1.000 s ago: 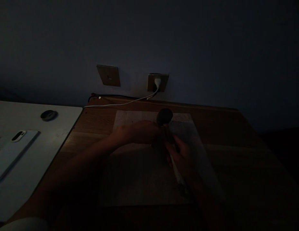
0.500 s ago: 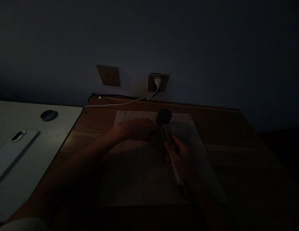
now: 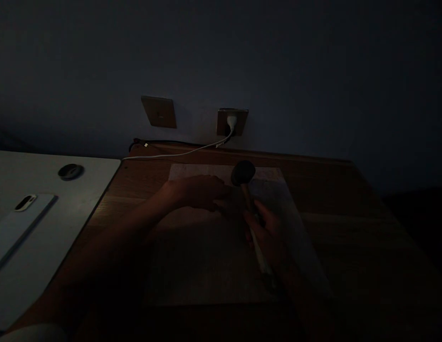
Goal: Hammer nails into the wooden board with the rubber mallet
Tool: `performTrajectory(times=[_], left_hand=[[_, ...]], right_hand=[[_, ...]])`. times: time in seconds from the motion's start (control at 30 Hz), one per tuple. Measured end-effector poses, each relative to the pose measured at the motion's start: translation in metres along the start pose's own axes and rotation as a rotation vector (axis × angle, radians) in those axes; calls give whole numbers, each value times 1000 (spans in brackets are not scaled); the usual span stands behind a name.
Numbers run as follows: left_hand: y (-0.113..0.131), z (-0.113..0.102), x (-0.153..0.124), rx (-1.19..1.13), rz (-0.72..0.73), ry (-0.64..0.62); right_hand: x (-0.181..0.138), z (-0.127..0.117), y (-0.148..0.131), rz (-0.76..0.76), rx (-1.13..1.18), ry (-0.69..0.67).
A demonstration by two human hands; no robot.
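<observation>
Nearest you, your right hand (image 3: 268,230) is wrapped round the handle of a mallet (image 3: 247,193), which slants over the pale sheet (image 3: 195,270), its dark head away from you. If that grip loosens, the head's weight could tip the mallet sideways onto the sheet.

Just left of it, your left hand (image 3: 202,191) is bent over the sheet, its fingers curled near the mallet; the gloom hides whether they hold anything. With those fingers so close to the head, a badly aimed swing could catch them, and the poor light makes a misjudgement likelier. The sheet could also slide on the wooden table (image 3: 334,228) if nothing fixes it; you can't tell here.

Off to the left, the phone (image 3: 23,230) lies well apart on the white table (image 3: 74,209). Farther back, the white cable (image 3: 171,156) runs along the table's edge to the socket (image 3: 222,124); a wide sweep forward could snag it.
</observation>
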State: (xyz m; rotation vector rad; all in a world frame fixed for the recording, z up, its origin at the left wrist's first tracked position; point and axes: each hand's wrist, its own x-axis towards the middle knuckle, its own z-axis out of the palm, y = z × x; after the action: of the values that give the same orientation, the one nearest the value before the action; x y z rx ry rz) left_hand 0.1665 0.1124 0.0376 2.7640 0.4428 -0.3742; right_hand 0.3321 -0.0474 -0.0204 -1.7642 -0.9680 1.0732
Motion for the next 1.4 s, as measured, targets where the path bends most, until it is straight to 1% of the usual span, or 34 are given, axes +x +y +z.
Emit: performTrajectory(times=[0.13,0.23,0.37,0.47,0.57,0.63,0.73,0.8,0.93,1.07,1.2,1.4], left_hand=[[5,-2,0,-64,38,-16],[7,4,2,-48,61,-42],[7,11,5,-71,9,-18],[-3,5,2,-118,-9,40],[-26,-5,-3,-177,-38,184],[-43,-7,-4,-241,-52,284],[-60,-1,0,-332,-26,401],[-64,6,6,-371,-5,449],[-60,21,19,-430,-18,494],[-57,31,26,-408,-36,521],[-61,36,27,-430,-58,533],[-64,38,28,-515,-78,543]], right_hand=[[-1,0,-2,2,-1,-2],[-1,0,-2,-8,-15,6],[-1,0,1,15,-20,9],[-1,-1,2,-1,-23,2],[-2,-2,0,-59,-3,-4],[-2,-3,-3,-66,18,11],[-2,-2,-8,-57,48,36],[-2,-2,-10,-62,50,36],[-1,-4,-6,-74,39,13],[-1,-5,-1,-57,31,13],[-1,-4,-2,-38,28,7],[-2,-3,-3,-29,43,9]])
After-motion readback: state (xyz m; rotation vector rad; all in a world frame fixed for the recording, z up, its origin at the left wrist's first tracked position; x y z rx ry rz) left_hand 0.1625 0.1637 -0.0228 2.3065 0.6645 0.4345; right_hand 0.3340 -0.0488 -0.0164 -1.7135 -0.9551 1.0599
